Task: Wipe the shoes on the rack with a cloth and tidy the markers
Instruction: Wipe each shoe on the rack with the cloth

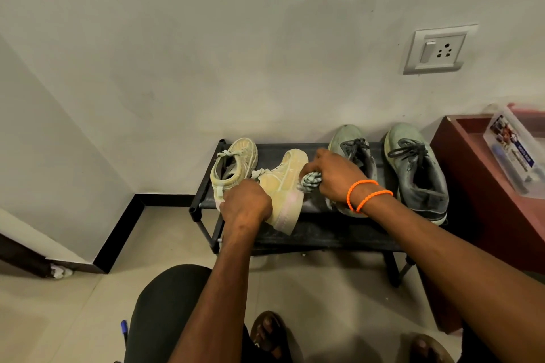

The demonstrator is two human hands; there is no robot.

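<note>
Beige sneaker [284, 186] tilted on rack [324, 234], left hand [246, 205] gripping its heel, right hand [331, 175] pinching balled cloth [311, 181] against its side; wiping underway, grey pair [418, 174] probably next.

We see a home entryway: a low shoe rack [324, 234] with sneakers [418, 174], tiled floor [73, 303], wall socket [439, 50].

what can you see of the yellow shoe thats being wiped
The yellow shoe is a pale yellow, suede-looking high-top with a thick light sole and light laces. It is tipped on its side on the black rack, toe toward the wall. The left hand grips its heel end; the right hand presses a bunched cloth against its side.
</note>
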